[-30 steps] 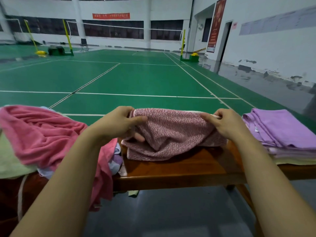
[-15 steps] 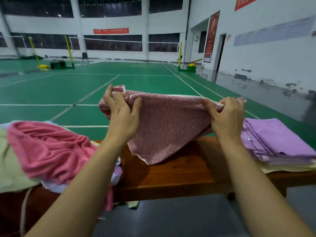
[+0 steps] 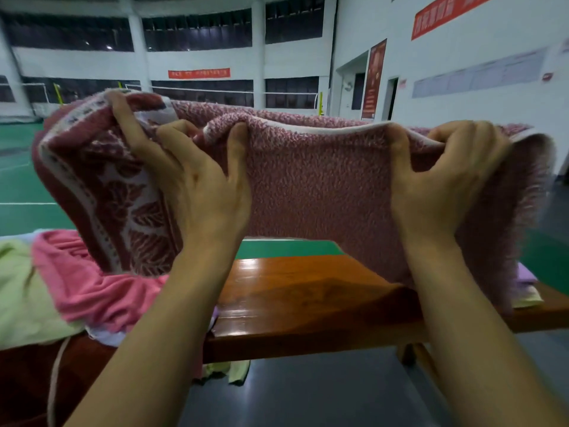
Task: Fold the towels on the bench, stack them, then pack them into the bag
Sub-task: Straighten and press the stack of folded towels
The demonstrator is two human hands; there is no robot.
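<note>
A dusky red and white patterned towel (image 3: pixel 317 180) hangs in the air above the wooden bench (image 3: pixel 308 303), stretched between both hands. My left hand (image 3: pixel 197 186) pinches its upper edge near the leaf-patterned end. My right hand (image 3: pixel 437 186) grips the upper edge further right. A heap of unfolded towels lies on the bench's left end, with a pink towel (image 3: pixel 92 285) on top and a pale green towel (image 3: pixel 21 297) beside it. The folded stack (image 3: pixel 528 288) at the right is mostly hidden behind the held towel.
A dark red bag or cloth with a white cord (image 3: pixel 55 374) sits low at the left below the heap. A scrap of green cloth (image 3: pixel 237 371) hangs under the bench. Beyond the bench lies a green court floor (image 3: pixel 18 180); grey floor is in front.
Both hands lifted the patterned towel off the bench, raised it to face height and spread it wider. The camera tilted upward.
</note>
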